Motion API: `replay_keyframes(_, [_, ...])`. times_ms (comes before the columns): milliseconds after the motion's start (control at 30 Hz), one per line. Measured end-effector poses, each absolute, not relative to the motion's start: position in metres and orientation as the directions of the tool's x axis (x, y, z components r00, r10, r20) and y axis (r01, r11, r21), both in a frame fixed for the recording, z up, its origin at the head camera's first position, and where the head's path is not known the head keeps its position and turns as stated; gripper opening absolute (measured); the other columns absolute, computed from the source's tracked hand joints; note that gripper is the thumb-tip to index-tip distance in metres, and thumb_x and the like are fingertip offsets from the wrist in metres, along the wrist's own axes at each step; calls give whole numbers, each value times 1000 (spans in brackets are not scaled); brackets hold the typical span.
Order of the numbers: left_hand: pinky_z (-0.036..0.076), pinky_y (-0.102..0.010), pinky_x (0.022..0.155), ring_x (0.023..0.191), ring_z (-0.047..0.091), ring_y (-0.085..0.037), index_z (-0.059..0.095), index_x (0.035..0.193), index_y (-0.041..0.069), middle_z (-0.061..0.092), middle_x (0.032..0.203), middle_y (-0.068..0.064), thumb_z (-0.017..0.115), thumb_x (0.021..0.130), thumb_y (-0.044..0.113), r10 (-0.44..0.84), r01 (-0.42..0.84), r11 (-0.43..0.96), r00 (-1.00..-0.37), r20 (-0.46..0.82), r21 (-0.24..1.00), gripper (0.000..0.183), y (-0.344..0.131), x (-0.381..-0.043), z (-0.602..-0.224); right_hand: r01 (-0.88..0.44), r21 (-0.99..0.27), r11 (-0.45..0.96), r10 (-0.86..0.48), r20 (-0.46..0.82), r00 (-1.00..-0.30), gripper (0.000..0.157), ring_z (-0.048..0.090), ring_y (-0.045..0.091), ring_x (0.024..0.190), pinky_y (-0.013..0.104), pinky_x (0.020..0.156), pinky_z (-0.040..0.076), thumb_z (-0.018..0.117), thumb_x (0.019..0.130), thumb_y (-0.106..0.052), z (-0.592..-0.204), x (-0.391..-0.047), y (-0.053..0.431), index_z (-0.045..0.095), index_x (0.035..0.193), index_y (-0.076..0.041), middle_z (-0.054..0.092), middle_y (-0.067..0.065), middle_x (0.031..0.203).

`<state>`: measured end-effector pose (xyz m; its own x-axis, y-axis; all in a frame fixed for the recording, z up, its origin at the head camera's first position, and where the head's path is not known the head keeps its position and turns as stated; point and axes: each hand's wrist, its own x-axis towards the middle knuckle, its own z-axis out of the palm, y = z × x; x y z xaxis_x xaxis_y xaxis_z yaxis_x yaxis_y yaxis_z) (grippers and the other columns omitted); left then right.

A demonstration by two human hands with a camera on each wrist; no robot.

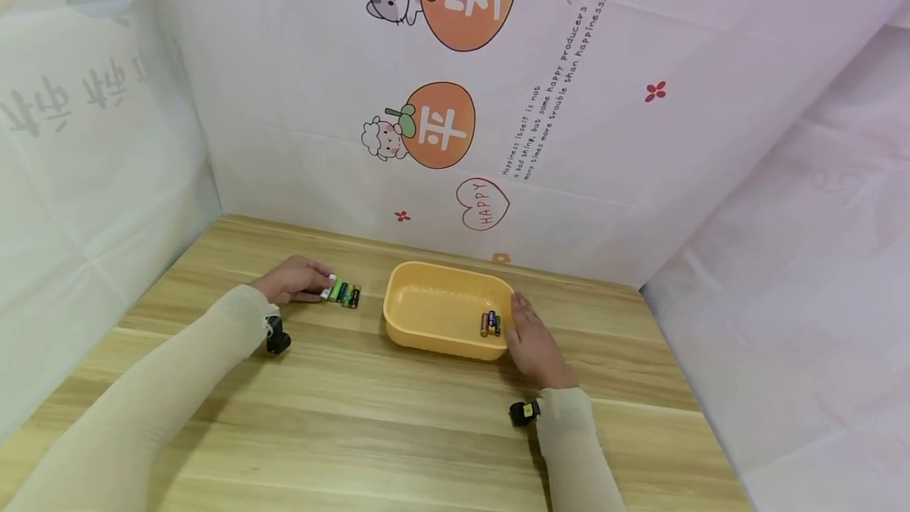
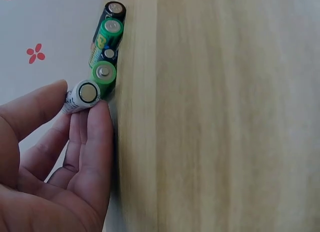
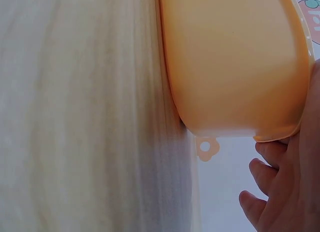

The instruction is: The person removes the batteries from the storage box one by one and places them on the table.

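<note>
My left hand (image 1: pixel 298 279) pinches a white battery (image 2: pixel 86 94) between thumb and fingers, at the near end of a row of batteries on the table. Beside it in the left wrist view stand a light green battery (image 2: pixel 104 72), a dark green battery (image 2: pixel 111 29) and a black battery (image 2: pixel 115 9), their ends facing the camera. A yellow plastic bin (image 1: pixel 434 342) sits right of the row. Three small batteries (image 1: pixel 490 323) lie inside, near its right end. Against that end rests my right hand (image 1: pixel 535 342), its fingers extended along the outer wall.
The wood-grain table (image 1: pixel 355 433) carries everything. A printed white cloth (image 1: pixel 569 204) hangs behind its back edge, and more cloth stands at both sides. A black wrist camera (image 1: pixel 277 336) is strapped to the left wrist, another (image 1: pixel 524 414) to the right.
</note>
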<state>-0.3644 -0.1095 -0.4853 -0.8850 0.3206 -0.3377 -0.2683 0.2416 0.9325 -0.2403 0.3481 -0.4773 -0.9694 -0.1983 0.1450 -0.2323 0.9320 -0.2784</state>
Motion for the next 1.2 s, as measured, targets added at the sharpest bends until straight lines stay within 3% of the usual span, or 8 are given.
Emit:
replay_keyframes(700, [58, -31, 68, 81, 64, -20, 59, 120, -11, 66, 101, -16, 64, 93, 5, 228, -189, 421, -925, -305, 887, 32, -104, -365, -480, -244, -289, 926, -203, 163, -965, 58, 14, 33, 145, 49, 116, 19, 33, 103, -18, -480, -241, 348, 12, 154, 0, 15, 17, 160])
replay_keyframes(1200, [58, -32, 66, 80, 63, -21, 58, 123, -13, 63, 106, -21, 59, 94, 4, 217, -180, 413, -933, -288, 893, 34, -101, -370, -485, -247, -279, 928, -207, 165, -964, 57, 14, 32, 145, 48, 116, 19, 33, 104, -18, -482, -242, 350, 13, 154, 0, 15, 17, 160])
